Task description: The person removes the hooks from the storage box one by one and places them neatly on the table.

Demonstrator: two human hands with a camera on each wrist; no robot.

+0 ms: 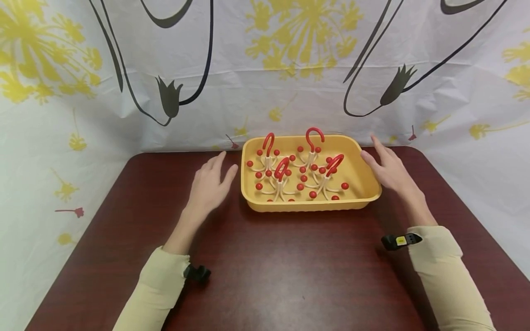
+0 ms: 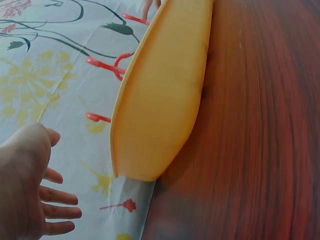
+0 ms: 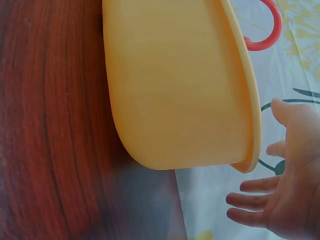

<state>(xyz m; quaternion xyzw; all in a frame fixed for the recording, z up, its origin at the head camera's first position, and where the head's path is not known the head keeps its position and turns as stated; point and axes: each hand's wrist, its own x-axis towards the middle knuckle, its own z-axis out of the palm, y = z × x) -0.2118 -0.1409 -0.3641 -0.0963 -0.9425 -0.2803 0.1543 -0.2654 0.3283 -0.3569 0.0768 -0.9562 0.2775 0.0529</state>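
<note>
- So there's a yellow plastic-looking tray with rounded corners and a rim (image 1: 306, 206) near the far edge of a dark reddish-brown wood-grain table (image 1: 269, 276), sitting between two bare hands.
- Inside it are four cream stands with curved arms, little red ball tips and red hooks on top (image 1: 279, 187), two toward the back and two toward the front. They crowd the left and middle, and the hooks poke up past the rim.
- Left hand (image 1: 210, 183): spread, fingers extended and thumb held away from them. It's just left of the tray, with a gap between.
- Right hand (image 1: 391, 169): also spread, thumb toward the tray's right end. It's right beside the rim, and the right wrist view shows a little gap there.
- Both arms have beige sleeves (image 1: 440, 271) with black wrist gadgets (image 1: 198, 274).
- Backdrop's a white sheet with yellow and dark grey flowers (image 1: 273, 92).
</note>
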